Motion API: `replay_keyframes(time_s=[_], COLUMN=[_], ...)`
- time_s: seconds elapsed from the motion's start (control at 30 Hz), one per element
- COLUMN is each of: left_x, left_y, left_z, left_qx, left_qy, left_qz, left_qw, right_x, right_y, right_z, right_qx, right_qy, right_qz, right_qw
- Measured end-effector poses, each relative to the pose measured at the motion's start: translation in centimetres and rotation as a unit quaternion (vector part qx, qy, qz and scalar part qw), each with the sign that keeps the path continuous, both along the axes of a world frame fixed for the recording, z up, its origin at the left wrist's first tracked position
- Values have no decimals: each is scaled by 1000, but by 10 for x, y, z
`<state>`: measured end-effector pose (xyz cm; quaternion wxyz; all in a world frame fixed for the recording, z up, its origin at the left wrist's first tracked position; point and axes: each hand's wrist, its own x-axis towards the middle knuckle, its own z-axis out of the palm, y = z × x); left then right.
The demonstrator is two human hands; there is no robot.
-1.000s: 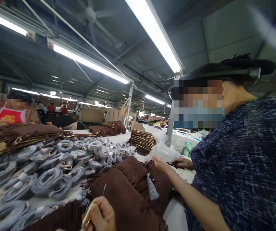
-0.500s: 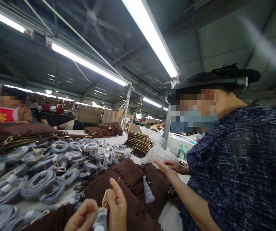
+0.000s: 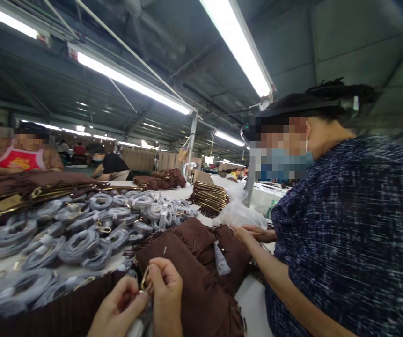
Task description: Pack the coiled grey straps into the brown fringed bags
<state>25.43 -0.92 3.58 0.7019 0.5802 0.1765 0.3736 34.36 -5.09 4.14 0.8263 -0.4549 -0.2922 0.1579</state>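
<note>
Low in the view, my left hand and my right hand are close together, fingers pinched. Between them is a gold metal clasp, like the hook on a bag strap. Each hand grips it from its own side. Below the clasp, a pale grey wrapped piece shows between the hands, mostly hidden by them. Just beyond my right hand lies a brown fringed bag, with a small clear plastic wrap on the brown fabric beside it.
Coiled grey straps with gold hooks cover the table's left side. Stacked brown bags with gold frames stand farther back, near clear plastic. At right, a co-worker reaches a hand over the brown bags.
My right index finger, raised before, has curled down onto the clasp. The hands have drawn closer around it. The view has shifted slightly, and the co-worker's hands have lowered toward the bags.
</note>
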Motion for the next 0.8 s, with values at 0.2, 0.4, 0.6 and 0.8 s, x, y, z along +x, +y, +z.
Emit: replay_keyframes(time_s=[0.2,0.4,0.6,0.8], left_x=[-23,-36,-60,-77], left_y=[-9,-14,13,31], left_z=[13,4,18,27], left_qx=[5,93,279,422], left_qy=[59,42,115,180], left_qz=[-57,-46,157,289], left_qw=[997,994,940,840], right_x=[-9,-10,-6,-27], right_y=[-12,-11,-18,-21], right_z=[2,0,-4,-7], right_qx=[-2,-35,-138,-207], right_qy=[4,-9,-173,-318], right_qz=[53,108,69,169], right_qw=[999,994,973,910])
